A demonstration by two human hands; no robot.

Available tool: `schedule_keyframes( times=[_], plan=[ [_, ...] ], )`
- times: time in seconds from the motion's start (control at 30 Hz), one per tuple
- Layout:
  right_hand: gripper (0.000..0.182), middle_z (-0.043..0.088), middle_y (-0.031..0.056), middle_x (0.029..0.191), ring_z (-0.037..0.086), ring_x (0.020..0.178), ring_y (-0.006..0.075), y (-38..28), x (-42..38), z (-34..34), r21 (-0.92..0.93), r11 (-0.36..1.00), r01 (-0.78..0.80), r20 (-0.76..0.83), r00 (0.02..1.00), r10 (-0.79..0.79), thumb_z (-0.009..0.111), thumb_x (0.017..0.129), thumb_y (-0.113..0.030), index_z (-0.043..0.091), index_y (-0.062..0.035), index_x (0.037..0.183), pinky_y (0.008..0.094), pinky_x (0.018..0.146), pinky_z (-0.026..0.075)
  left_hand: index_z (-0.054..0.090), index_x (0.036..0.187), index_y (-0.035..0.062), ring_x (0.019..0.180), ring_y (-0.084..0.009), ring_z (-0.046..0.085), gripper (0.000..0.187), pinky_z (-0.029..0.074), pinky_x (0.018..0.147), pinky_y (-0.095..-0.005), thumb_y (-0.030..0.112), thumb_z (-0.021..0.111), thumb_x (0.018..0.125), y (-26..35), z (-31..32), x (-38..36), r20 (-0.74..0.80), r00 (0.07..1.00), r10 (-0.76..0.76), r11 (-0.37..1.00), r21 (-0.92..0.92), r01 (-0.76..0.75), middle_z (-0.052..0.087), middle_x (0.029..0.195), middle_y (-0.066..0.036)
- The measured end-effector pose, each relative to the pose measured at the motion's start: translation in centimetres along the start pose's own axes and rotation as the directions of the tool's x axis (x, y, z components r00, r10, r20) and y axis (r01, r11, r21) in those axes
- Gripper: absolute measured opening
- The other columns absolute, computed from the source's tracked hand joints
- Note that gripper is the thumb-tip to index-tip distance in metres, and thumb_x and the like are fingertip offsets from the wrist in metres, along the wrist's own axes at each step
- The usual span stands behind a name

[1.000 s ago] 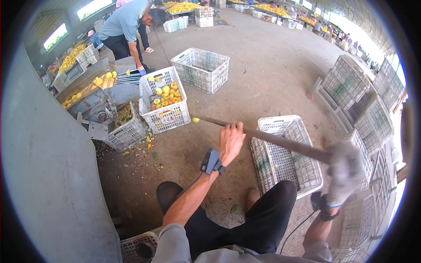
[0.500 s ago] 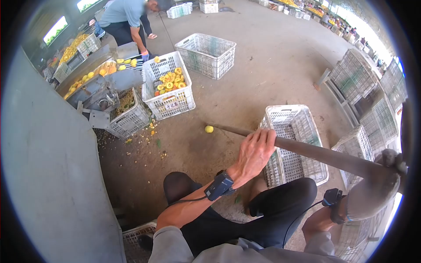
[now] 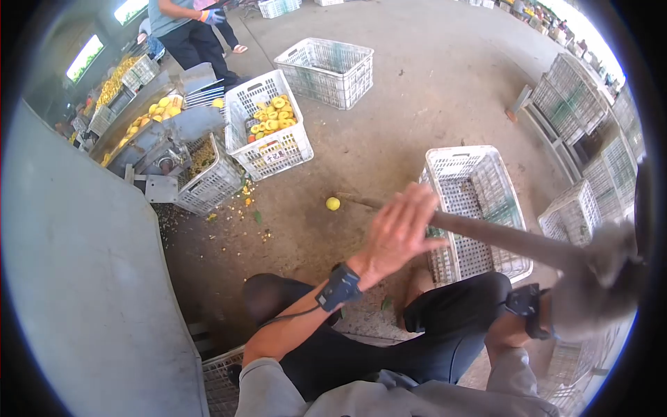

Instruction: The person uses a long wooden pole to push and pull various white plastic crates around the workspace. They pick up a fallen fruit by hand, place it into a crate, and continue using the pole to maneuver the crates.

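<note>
A long brown pole (image 3: 500, 240) slants across the view from the right, its thin far end close beside a round yellow fruit (image 3: 333, 203) on the floor. My left hand (image 3: 399, 233) is bare and lies over the pole, fingers stretched out and thumb spread away from it. Toward the right edge, my right hand (image 3: 604, 278), in a pale glove and smeared by motion, is closed around the thicker near part of the pole. Beneath the pole stands a white plastic crate (image 3: 517, 208) with nothing seen inside.
A crate of halved yellow fruit (image 3: 278, 154) stands by a metal machine (image 3: 156, 149) carrying more fruit. Another white crate (image 3: 326, 73) is behind it. Stacked crates (image 3: 570, 97) line the right. A co-worker (image 3: 191, 35) stands at the back left. A metal panel (image 3: 83, 264) borders my left.
My left hand has loosened, its fingers straightening and thumb lifting off the pole. My right hand has shifted slightly upward with the pole. The co-worker has straightened up from the fruit crate.
</note>
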State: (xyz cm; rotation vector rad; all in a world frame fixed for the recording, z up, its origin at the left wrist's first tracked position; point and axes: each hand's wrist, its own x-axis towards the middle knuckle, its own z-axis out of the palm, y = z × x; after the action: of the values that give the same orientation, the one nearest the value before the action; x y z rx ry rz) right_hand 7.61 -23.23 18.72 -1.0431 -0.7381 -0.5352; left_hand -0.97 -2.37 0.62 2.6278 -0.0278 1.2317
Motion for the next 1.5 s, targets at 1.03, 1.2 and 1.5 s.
schedule_keyframes(
  times=[1.03, 1.2, 1.5],
  plan=[
    [0.044, 0.06, 0.0081, 0.099, 0.056, 0.075, 0.0176, 16.4, -4.7, -3.0, 0.242, 0.779, -0.578, 0.143, 0.816, 0.561, 0.043, 0.114, -0.035, 0.057, 0.0014, 0.134, 0.0321, 0.072, 0.049, 0.057, 0.135, 0.0027, 0.118, -0.0389, 0.062, 0.063, 0.055, 0.09, -0.053, 0.026, 0.087, 0.085, -33.6, 26.9, -29.3, 0.323, 0.377, -0.868, 0.497, 0.564, 0.66, 0.057, 0.126, -0.017],
    [0.044, 0.06, 0.0075, 0.099, 0.057, 0.074, 0.0173, 16.2, -5.1, -3.7, 0.238, 0.811, -0.535, 0.121, 0.845, 0.521, 0.043, 0.115, -0.037, 0.058, -0.0001, 0.135, 0.0329, 0.07, 0.049, 0.062, 0.129, 0.0027, 0.11, -0.0385, 0.068, 0.061, 0.057, 0.087, -0.051, 0.034, 0.086, 0.082, -31.5, 23.4, -28.0, 0.379, 0.378, -0.845, 0.535, 0.577, 0.617, 0.061, 0.12, -0.017],
    [0.045, 0.061, 0.0065, 0.099, 0.059, 0.073, 0.0167, 15.0, -4.2, -4.6, 0.251, 0.872, -0.42, 0.056, 0.906, 0.42, 0.043, 0.116, -0.039, 0.06, -0.0028, 0.136, 0.0344, 0.068, 0.049, 0.044, 0.154, -0.0001, 0.128, -0.0439, 0.062, 0.086, 0.055, 0.102, -0.0516, 0.033, 0.084, 0.086, -40.7, 8.0, -12.1, -0.107, 0.805, -0.583, 0.584, 0.635, 0.507, 0.049, 0.153, -0.026]
  ],
)
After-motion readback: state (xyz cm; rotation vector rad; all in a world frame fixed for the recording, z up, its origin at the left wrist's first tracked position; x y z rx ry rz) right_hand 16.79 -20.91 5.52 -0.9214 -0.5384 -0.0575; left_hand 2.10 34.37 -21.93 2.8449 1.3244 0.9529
